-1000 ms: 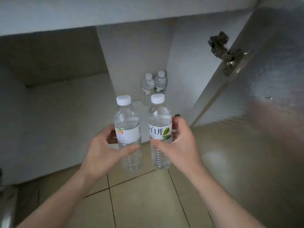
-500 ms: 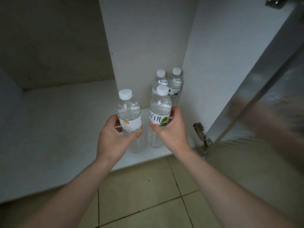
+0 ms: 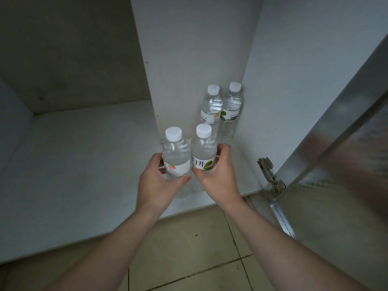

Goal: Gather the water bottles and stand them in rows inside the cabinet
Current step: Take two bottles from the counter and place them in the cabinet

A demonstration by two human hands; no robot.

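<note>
Left half of the frame: the wide cabinet floor (image 3: 73,156), white, with a dim back wall above it. A white divider panel (image 3: 189,59) rises at centre.

Centre, lower: my left hand (image 3: 156,182) grips the orange-label bottle (image 3: 176,158), fingers curled round its far side and thumb across the front below the label. The bottle is upright, white cap on, clear water inside. Its base is hidden behind my hand, so I cannot tell whether it rests on the cabinet floor.

Just right of it and touching it, the green-leaf bottle (image 3: 203,153), upright, white cap, black characters on its label. My right hand (image 3: 218,175) holds it, thumb on the near side and fingers wrapped round the right side. Its base is also hidden.

Behind these, upper centre-right: two more bottles stand side by side in the back corner of the right compartment, the rear left bottle (image 3: 211,106) with a small orange mark on its label and the rear right bottle (image 3: 231,110) with a green leaf, close to the side wall.

Right: a metal hinge (image 3: 270,177) at the cabinet edge, and the open door (image 3: 336,164) with a glossy, blurred face.

Bottom: the tiled floor (image 3: 195,248), beige with dark grout lines, below both my forearms.
</note>
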